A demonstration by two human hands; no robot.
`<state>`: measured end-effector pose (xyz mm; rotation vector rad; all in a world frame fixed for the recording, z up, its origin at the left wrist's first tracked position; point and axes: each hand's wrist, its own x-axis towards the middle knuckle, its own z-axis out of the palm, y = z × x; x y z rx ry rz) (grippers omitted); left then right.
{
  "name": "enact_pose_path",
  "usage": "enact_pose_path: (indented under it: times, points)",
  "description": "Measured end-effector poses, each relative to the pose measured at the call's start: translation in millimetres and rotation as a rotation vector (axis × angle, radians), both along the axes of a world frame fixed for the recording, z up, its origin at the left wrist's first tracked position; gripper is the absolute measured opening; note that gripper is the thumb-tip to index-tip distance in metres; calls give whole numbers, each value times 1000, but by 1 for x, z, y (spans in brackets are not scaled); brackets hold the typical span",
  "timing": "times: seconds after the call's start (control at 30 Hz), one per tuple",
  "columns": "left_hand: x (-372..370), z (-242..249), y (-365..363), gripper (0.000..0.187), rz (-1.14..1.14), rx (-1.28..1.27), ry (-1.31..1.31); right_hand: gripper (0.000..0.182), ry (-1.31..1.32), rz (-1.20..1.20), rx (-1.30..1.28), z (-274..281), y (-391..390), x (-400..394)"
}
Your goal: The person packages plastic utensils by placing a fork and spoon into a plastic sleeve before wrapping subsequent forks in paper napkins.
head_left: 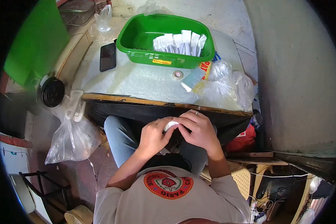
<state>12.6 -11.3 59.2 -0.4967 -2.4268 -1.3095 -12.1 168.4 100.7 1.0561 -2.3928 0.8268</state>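
Observation:
Both hands meet over my lap, just in front of the table's near edge. My left hand (155, 136) is closed around a small white item (170, 126), its thumb along the side. Opposite it, my right hand (196, 128), with a ring on one finger, pinches the same item at its right end. Most of the item is hidden by the fingers. Beyond the hands, a green basin (138, 56) on the table holds a row of white wrapped pieces (186, 36). A small tape roll (178, 74) lies in front of the basin.
A black phone (108, 57) lies left of the basin. Clear plastic bags (222, 84) and a flat clear packet (194, 78) are at the table's right. Another plastic bag (72, 140) hangs at the left, below a round black object (53, 92). A wall (295, 74) stands to the right.

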Motion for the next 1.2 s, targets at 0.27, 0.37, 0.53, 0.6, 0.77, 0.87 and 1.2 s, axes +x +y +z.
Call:
enact_pose_path:
  times: [0.27, 0.37, 0.53, 0.6, 0.77, 0.87, 1.2]
  points:
    - [-1, 8, -9, 25, -128, 114, -199, 19, -11, 3, 3, -3, -3, 1]
    - [-2, 11, -11, 24, -146, 119, -291, 19, -4, 4, 8, -1, -3, 0]
    - [-5, 1, -10, 24, -158, 107, -181, 22, 1, 0, 30, 3, -1, -1]
    - [-4, -5, -8, 24, -158, 119, -167, 21, -3, -2, 40, 3, 0, -1]
    - [-3, -2, -7, 23, -175, 109, -193, 17, 35, -48, 7, 8, -1, 2]
    - [-4, -5, -8, 24, -171, 79, -207, 15, -32, -87, 10, 11, -1, 4]
    - [-5, 1, -9, 22, -261, 360, -388, 44, -232, -59, -295, -8, 8, 6]
